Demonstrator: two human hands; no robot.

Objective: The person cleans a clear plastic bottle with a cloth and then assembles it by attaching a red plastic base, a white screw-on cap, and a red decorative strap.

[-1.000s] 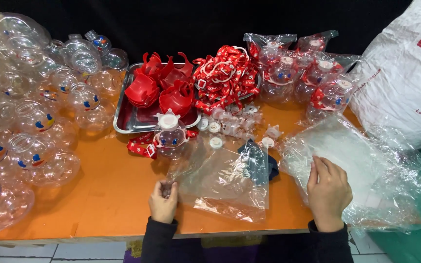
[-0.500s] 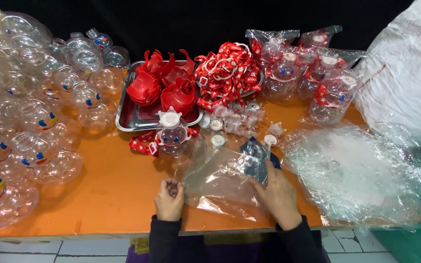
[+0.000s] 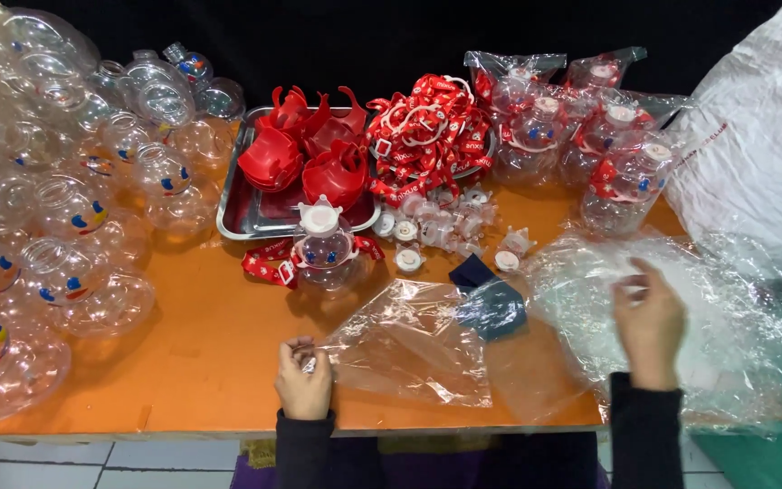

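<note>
Two hands working clear plastic bags at the near edge of an orange tabletop [image 3: 201, 362].

The left hand [image 3: 303, 380] pinches a corner of the flat clear bag [image 3: 414, 344]. The right hand [image 3: 649, 321], fingers loosely spread, has moved off that bag onto the bag pile [image 3: 726, 317] at the right edge. Behind stand a capped clear bottle [image 3: 323, 254], a steel tray [image 3: 246, 213] of red parts and a dark cloth [image 3: 491, 303].

clear plastic bag [image 3: 414, 349]: flat and crinkled on the orange table, near the front edge, one corner pinched.
pile of clear bags [image 3: 726, 317]: a rumpled heap at the table's right end, glossy, seemingly many sheets; I can't count them.
gap: the two lie just beside each other.
</note>
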